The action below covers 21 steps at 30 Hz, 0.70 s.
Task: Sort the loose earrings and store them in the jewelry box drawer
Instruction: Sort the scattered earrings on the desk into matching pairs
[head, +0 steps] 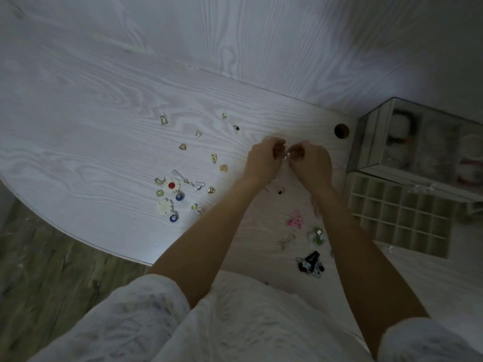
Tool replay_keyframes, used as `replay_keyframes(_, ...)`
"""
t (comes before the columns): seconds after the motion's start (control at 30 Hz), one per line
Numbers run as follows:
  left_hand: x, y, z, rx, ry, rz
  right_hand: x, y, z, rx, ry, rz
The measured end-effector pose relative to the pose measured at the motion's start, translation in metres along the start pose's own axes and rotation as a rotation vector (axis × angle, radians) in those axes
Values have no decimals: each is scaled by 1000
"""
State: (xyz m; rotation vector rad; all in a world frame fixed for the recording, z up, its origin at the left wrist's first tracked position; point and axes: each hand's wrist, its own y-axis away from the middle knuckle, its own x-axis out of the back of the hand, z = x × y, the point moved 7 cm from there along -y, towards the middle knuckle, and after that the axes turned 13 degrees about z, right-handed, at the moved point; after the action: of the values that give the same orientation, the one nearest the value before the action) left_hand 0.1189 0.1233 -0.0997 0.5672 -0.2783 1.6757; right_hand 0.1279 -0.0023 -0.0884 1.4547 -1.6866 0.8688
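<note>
Up near the middle of the white table (104, 105), with its wavy wood-grain lines, two bare hands meet. The left hand (262, 159) and the right hand (311, 163) both have curled fingers, and between their fingertips they pinch one tiny shiny earring (286, 155). It is too small to tell its shape.

Many loose earrings lie scattered on the table to the left of the hands. Two are flat cream flowers (165, 206) with round blue beads (179, 196) hanging by them, and one has a red dot (171, 185). About seven small gold pieces (223, 168) lie apart from each other, some like little triangles, some square.

Nearer the person, between the arms, are a pink lacy earring (294, 219), a green one (316, 235) and a black and white bunch (310, 263).

To the right sits a pulled-out drawer (397, 218) split into many small square cells, like a grid. Behind it stands one clear glass jewelry box (418, 142) with shiny edges. A round hole (341, 130) is cut in the table beside the box. Fluffy white sleeves (136, 317) cover the upper arms.
</note>
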Motion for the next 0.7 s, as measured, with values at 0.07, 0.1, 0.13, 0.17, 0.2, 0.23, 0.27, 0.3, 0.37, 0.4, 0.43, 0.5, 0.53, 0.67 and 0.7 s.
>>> replay_keyframes(0.07, -1, 3, 0, 26, 37, -34, -1, 1, -2, -9, -18, -5)
replay_keyframes(0.1, -1, 5, 1, 35, 55, -50, -1, 1, -3, -10, -16, -4)
replay_keyframes(0.13, 0, 7, 1, 41, 71, -61, 0, 2, -3, -13, -13, -3)
replay_keyframes(0.17, 2, 9, 2, 36, 81, -65, 1, 2, -2, -14, -10, 1)
replay_keyframes(0.2, 6, 10, 2, 23, 84, -63, 3, 3, -2, -11, -6, 5)
replay_keyframes(0.23, 11, 11, 2, 4, 80, -57, 6, 4, -2, -1, 3, 9)
replay_keyframes(0.27, 19, 12, 1, -16, 69, -48, 9, 5, -2, 15, 16, 12)
replay_keyframes(0.3, 28, 15, 0, -41, 48, -34, 13, 8, -3, 38, 29, 19)
replay_keyframes(0.37, 50, 21, -4, -135, -33, 23, 22, 16, -6, 80, 28, 45)
replay_keyframes(0.4, 62, 26, -6, -200, -98, 64, 26, 23, -7, 98, 11, 50)
replay_keyframes(0.43, 73, 32, -10, -261, -176, 108, 28, 31, -10, 120, -7, 46)
replay_keyframes(0.5, 89, 43, -18, -345, -316, 185, 26, 48, -15, 158, -29, 12)
replay_keyframes(0.53, 94, 48, -24, -363, -362, 218, 22, 56, -16, 164, -38, -12)
replay_keyframes(0.67, 113, 59, -49, -258, -438, 305, 3, 70, -19, 154, 16, -54)
replay_keyframes(0.7, 116, 60, -55, -224, -455, 311, -1, 70, -20, 145, 27, -56)
